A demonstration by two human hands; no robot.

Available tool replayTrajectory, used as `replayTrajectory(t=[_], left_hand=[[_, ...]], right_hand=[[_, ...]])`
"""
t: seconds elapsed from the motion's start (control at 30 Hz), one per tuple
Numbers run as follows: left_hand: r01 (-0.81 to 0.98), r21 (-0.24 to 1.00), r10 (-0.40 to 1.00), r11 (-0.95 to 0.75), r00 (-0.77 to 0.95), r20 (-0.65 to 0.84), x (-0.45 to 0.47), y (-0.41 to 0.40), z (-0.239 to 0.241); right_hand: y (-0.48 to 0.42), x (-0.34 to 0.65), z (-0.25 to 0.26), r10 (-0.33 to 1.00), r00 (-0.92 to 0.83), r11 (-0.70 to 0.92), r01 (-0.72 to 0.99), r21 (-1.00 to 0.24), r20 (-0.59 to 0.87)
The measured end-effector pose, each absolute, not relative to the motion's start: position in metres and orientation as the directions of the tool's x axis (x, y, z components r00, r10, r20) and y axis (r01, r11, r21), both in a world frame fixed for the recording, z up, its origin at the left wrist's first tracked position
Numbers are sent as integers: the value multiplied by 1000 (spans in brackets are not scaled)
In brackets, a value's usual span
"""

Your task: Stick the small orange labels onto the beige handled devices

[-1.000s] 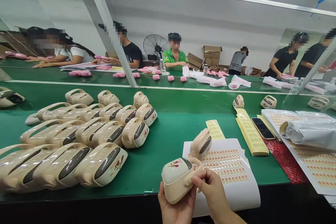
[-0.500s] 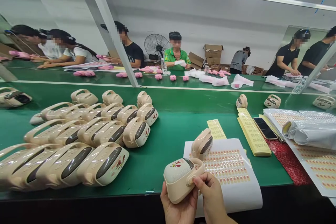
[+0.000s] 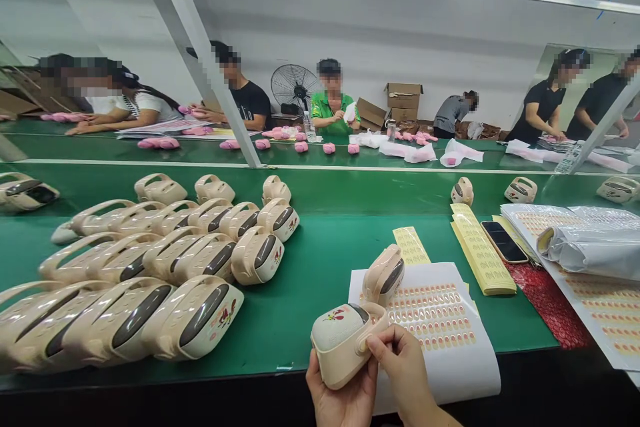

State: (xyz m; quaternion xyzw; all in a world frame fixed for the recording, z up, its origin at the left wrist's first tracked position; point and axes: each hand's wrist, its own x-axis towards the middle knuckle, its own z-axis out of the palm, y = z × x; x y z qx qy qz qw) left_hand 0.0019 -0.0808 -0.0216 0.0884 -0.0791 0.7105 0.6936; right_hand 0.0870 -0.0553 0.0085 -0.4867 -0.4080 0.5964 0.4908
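Observation:
A cream portable speaker (image 3: pixel 345 347) with a carry handle, a pale mesh front and a small red floral print is tilted up in my left hand (image 3: pixel 345 393). The left fingers and thumb wrap its lower body from both sides. At the round joint of its handle, the thumb and forefinger of my right hand (image 3: pixel 403 363) are pinched together, touching the speaker. Whatever lies between those fingertips is hidden. Just behind stands a second cream speaker (image 3: pixel 384 275), on a white sheet of oval stickers (image 3: pixel 440 313) with gold edges.
Rows of cream speakers (image 3: pixel 200 320) fill the left of the green table (image 3: pixel 325 247). To the right lie yellow label strips (image 3: pixel 483 253), a phone (image 3: pixel 504 242), red bubble wrap (image 3: pixel 550 300) and more sticker sheets (image 3: pixel 600 307). Across the bench, several people handle pink items (image 3: pixel 300 147).
My hands and the held speaker stay almost in place; the right fingers remain at the handle joint. The view shifts slightly. Across the bench, the person in green has raised a white wrapper.

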Motion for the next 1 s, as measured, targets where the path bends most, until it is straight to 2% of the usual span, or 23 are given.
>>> replayTrajectory(t=[0.23, 0.67, 0.87, 1.0], left_hand=[[-1000, 1, 957, -16, -15, 289, 1, -79, -23], [-1000, 12, 967, 11, 13, 253, 1, -79, -26], [-992, 80, 954, 94, 112, 279, -5, -80, -33], [-981, 133, 946, 139, 172, 274, -8, -83, -36]], right_hand=[[-52, 90, 16, 975, -107, -213, -163, -963, -197], [-47, 95, 24, 993, -116, -32, 35, -999, -36], [-39, 100, 22, 988, -75, -136, 30, -990, -138], [-24, 117, 17, 962, -191, -208, -43, -977, -197]])
